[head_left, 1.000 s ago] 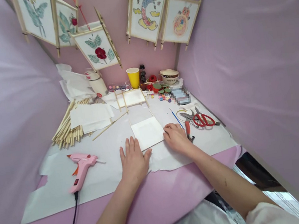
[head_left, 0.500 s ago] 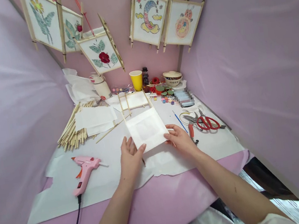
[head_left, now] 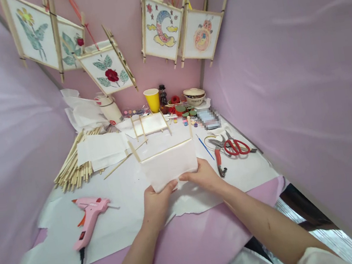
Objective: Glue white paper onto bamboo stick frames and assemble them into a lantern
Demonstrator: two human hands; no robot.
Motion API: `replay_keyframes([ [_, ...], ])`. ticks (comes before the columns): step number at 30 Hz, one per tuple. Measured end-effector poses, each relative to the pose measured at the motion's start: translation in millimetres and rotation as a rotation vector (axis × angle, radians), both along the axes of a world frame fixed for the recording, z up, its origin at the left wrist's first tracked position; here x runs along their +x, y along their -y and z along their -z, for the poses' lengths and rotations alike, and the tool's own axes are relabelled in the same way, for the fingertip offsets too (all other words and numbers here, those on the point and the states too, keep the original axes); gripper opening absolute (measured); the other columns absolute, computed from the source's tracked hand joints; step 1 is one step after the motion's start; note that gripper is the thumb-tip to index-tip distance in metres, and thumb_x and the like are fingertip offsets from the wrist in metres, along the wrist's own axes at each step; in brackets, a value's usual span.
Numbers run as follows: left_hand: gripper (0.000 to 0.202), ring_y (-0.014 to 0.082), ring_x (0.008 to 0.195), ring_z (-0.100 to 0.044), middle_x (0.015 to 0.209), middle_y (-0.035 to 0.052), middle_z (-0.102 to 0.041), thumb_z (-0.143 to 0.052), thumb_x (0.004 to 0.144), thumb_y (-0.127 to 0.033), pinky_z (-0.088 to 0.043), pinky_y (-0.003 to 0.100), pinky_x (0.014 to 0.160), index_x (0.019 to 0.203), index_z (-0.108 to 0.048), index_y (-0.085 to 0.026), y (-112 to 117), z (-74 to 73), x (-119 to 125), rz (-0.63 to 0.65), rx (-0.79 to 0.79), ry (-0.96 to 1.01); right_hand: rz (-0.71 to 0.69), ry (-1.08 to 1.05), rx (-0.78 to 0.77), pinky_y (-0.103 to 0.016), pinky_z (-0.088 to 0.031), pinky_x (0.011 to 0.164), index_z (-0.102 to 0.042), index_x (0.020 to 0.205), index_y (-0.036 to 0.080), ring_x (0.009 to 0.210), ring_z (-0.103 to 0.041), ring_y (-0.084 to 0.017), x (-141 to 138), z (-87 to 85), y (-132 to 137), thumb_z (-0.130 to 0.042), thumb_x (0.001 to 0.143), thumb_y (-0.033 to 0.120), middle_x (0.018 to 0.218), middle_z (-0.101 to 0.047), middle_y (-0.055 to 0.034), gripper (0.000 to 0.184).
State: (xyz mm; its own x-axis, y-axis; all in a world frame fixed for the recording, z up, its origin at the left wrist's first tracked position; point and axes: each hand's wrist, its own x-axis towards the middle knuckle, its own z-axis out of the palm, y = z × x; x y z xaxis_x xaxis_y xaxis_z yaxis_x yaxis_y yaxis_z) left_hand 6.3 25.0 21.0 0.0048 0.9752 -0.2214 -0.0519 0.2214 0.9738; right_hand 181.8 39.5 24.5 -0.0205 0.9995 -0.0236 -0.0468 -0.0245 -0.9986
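Both our left grip point(head_left: 156, 203) and right grip point(head_left: 205, 176) clamp the lower edge of one smooth white-covered, rectangular pale-wood frame point(head_left: 171, 164), two stick ends point(head_left: 190, 126) projecting upward, seemingly just above the white-sheeted tabletop point(head_left: 121, 188); we count one pink plastic glue gun point(head_left: 91, 215).

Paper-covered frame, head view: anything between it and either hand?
Nothing visible. Left hand and right hand both hold the paper-covered frame directly at its near edge; fingers behind the paper are hidden. The pink glue gun lies off to the left, apart from both hands.
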Motion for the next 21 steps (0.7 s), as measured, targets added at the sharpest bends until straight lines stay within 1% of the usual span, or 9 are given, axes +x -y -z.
replay_keyframes([
  [3, 0.050, 0.0255, 0.096, -0.069, 0.101, 0.0103, -0.075, -0.083, 0.065, -0.041, -0.057, 0.035, 0.083, 0.103, -0.073, -0.010, 2.6, -3.5, 1.3, -0.029, -0.006, -0.002, 0.001, -0.003, 0.008, -0.031, -0.050, 0.077, -0.069, 0.095, 0.014, 0.085, -0.067, -0.021, 1.7, 2.4, 1.5, -0.083, 0.059, 0.028, 0.093, -0.074, -0.0046, 0.041],
  [7, 0.049, 0.0270, 0.096, -0.069, 0.099, 0.0096, -0.075, -0.079, 0.067, -0.048, -0.057, 0.034, 0.082, 0.099, -0.073, -0.011, 3.1, -9.9, -2.9, -0.017, -0.029, -0.042, -0.049, -0.059, 0.003, -0.026, -0.048, 0.068, -0.069, 0.091, 0.017, 0.077, -0.065, -0.017, 9.6, 3.5, 0.6, -0.080, 0.064, 0.029, 0.088, -0.073, -0.0013, 0.032],
  [10, 0.051, 0.0317, 0.095, -0.069, 0.081, 0.0101, -0.075, -0.074, 0.067, -0.058, -0.056, 0.037, 0.080, 0.087, -0.073, -0.011, 2.0, -12.0, -7.3, 0.024, -0.018, -0.114, -0.043, -0.068, -0.023, -0.024, -0.045, 0.063, -0.068, 0.087, 0.016, 0.070, -0.062, -0.014, 13.2, 2.4, -0.8, -0.080, 0.064, 0.029, 0.081, -0.071, 0.0000, 0.028],
  [12, 0.053, 0.0339, 0.092, -0.069, 0.068, 0.0093, -0.072, -0.073, 0.066, -0.062, -0.056, 0.038, 0.077, 0.080, -0.072, -0.011, 0.5, -8.6, -10.7, 0.043, -0.025, -0.148, -0.045, -0.089, -0.065, -0.022, -0.042, 0.059, -0.066, 0.085, 0.016, 0.065, -0.060, -0.013, 14.9, 1.6, -1.5, -0.080, 0.063, 0.030, 0.076, -0.069, 0.0011, 0.030],
  [14, 0.054, 0.0344, 0.087, -0.069, 0.063, 0.0087, -0.070, -0.071, 0.066, -0.065, -0.056, 0.037, 0.072, 0.079, -0.071, -0.012, -1.4, -1.0, -14.7, 0.057, -0.054, -0.152, -0.054, -0.112, -0.117, -0.021, -0.038, 0.054, -0.063, 0.083, 0.016, 0.058, -0.057, -0.011, 17.1, 1.3, -2.0, -0.080, 0.063, 0.031, 0.070, -0.067, 0.0023, 0.030],
  [16, 0.057, 0.0343, 0.085, -0.070, 0.065, 0.0094, -0.070, -0.069, 0.068, -0.067, -0.056, 0.037, 0.067, 0.083, -0.072, -0.013, -3.2, 8.4, -18.8, 0.071, -0.083, -0.128, -0.057, -0.118, -0.154, -0.020, -0.035, 0.050, -0.062, 0.081, 0.016, 0.053, -0.053, -0.009, 19.8, 1.3, -2.4, -0.078, 0.064, 0.032, 0.066, -0.066, 0.0032, 0.028],
  [18, 0.060, 0.0343, 0.085, -0.070, 0.071, 0.0110, -0.072, -0.066, 0.071, -0.068, -0.055, 0.036, 0.063, 0.092, -0.072, -0.013, -4.5, 16.8, -21.8, 0.091, -0.093, -0.087, -0.058, -0.110, -0.160, -0.020, -0.033, 0.047, -0.061, 0.080, 0.017, 0.049, -0.050, -0.008, 22.7, 0.9, -2.7, -0.076, 0.065, 0.032, 0.064, -0.065, 0.0043, 0.026],
  [21, 0.061, 0.0347, 0.089, -0.070, 0.081, 0.0131, -0.074, -0.063, 0.075, -0.066, -0.055, 0.035, 0.058, 0.106, -0.070, -0.014, -5.6, 23.3, -22.1, 0.084, -0.079, -0.024, -0.047, -0.105, -0.143, -0.020, -0.036, 0.049, -0.061, 0.082, 0.019, 0.051, -0.053, -0.009, 25.6, -0.8, -3.4, -0.074, 0.068, 0.034, 0.063, -0.064, 0.0049, 0.024],
])
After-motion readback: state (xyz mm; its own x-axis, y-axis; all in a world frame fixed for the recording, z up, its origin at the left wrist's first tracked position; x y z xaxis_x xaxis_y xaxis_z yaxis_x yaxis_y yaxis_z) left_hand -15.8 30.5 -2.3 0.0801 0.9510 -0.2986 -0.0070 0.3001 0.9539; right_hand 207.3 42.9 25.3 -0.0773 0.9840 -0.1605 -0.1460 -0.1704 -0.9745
